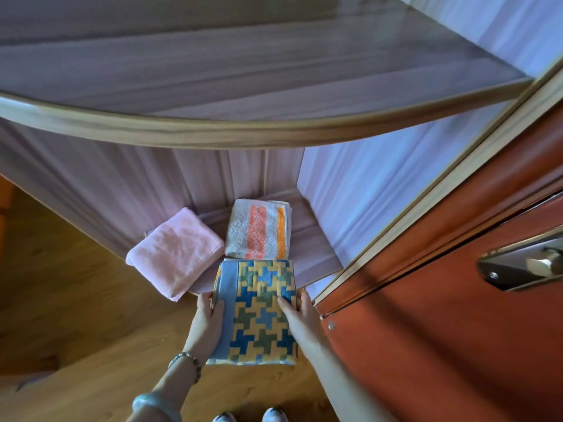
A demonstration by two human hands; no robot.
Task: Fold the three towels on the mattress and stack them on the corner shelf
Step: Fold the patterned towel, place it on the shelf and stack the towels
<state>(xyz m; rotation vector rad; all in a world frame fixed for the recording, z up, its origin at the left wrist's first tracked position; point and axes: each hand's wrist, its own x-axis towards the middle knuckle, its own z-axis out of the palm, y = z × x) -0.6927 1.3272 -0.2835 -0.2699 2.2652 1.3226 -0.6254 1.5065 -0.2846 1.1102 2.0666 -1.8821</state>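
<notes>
Both hands, left hand [210,315] and right hand [297,312], pinch the patterned towel [259,312] by its edges. Slide it level toward twelve o'clock onto the shelf [316,254]; its far edge probably rests there.

Three folded towels: one pink towel [175,253], one orange-striped towel [258,229], one patterned towel [259,312]; two hands, two shelves.

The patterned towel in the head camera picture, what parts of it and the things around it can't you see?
- Patterned towel: underside hidden; left hand and right hand cover its side edges.
- Lower shelf: front edge hidden beneath the towels.
- Shoes: cut off by the bottom edge.
</notes>
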